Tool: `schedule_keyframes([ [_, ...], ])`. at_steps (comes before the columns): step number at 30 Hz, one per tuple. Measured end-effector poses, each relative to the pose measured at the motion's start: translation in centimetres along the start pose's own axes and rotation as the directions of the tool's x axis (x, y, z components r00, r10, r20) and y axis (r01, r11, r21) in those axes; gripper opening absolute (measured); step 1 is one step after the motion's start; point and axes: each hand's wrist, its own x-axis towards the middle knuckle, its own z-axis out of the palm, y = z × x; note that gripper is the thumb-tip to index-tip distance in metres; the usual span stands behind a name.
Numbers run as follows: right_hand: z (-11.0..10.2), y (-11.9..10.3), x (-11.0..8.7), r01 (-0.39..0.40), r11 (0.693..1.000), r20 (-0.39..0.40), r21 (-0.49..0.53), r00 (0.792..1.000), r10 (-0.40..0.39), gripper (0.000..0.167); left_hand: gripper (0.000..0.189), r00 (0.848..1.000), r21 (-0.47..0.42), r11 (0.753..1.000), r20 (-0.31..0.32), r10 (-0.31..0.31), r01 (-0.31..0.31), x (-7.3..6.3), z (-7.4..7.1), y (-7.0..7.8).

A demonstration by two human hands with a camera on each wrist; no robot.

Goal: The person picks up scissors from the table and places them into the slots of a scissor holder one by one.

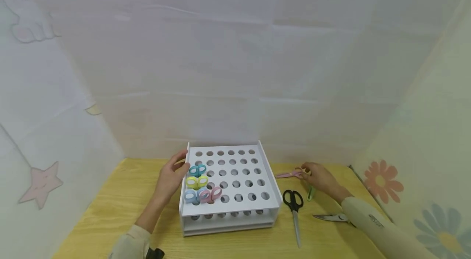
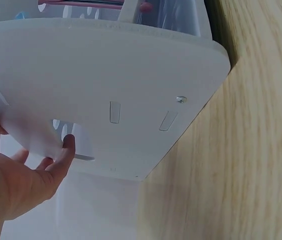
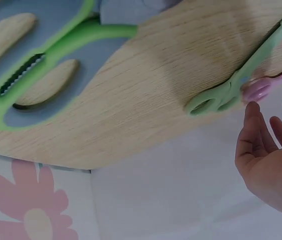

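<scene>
My left hand rests against the left side of a white rack with rows of round holes. In the left wrist view its fingers lie on the side panel, one fingertip at the cut-out. Four-handled rows aside, teal scissors, yellow scissors, blue scissors and pink-handled scissors stand in holes at the rack's left, handles up. My right hand reaches to pink scissors lying on the table, fingertips right at the handle, thumb apart. Green scissors lie beside them.
Black-handled scissors lie right of the rack, blades toward me. Farther right are scissors with green and grey handles, their metal blades partly beside my sleeve. White cloth hangs behind the wooden table.
</scene>
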Motion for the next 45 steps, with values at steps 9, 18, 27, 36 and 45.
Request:
schedule_keyframes([
  [9, 0.3, 1.7, 1.5, -0.098, 0.995, 0.083, -0.026, 0.992, 0.099, 0.029, 0.048, 1.000, -0.012, 1.000, 0.010, -0.011, 0.011, 0.0, 0.1, -0.1],
  [18, 0.3, 2.3, 2.2, -0.119, 0.993, 0.119, 0.006, 0.986, 0.117, 0.014, 0.048, 1.000, -0.019, 1.000, 0.008, 0.000, 0.000, 0.0, 0.1, 0.4],
  [27, 1.3, 3.7, 2.3, -0.047, 0.997, 0.065, 0.058, 0.997, 0.043, 0.010, 0.048, 1.000, 0.003, 1.000, 0.003, -0.014, 0.014, 0.0, 0.1, 0.3],
  [36, 1.4, 3.2, 1.3, -0.083, 0.994, 0.060, 0.065, 0.995, 0.079, 0.009, 0.047, 1.000, 0.000, 1.000, 0.011, -0.024, 0.024, -0.2, 0.3, 0.0],
  [45, -0.7, 2.9, 0.3, -0.034, 0.989, 0.000, 0.145, 0.999, 0.034, 0.012, 0.048, 1.000, -0.017, 1.000, 0.008, -0.024, 0.024, -0.1, 0.3, -0.1],
])
